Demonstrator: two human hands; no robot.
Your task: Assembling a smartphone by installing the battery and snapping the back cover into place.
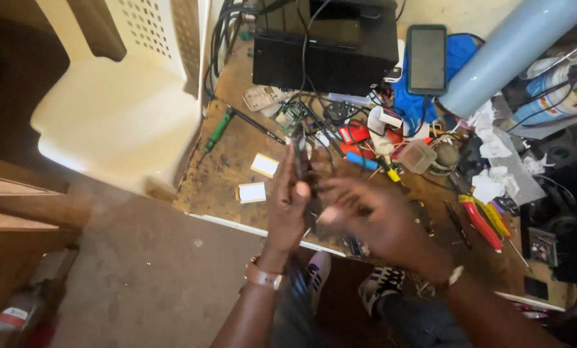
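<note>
Left hand (287,206) held upright over the near edge of the tabletop (224,171), its fingers (301,191) clamped on a thin dark flat device (299,154) standing on edge. Right hand (372,219), blurred, just beside it; fingers spread apart, whether they touch the device cannot be told. Two small white cards (257,179) lie just left of the left fingers. Red-handled pliers (480,221) lie right of the right fingers; a smartphone (427,58) and black box (327,55) sit well beyond both hands.
</note>
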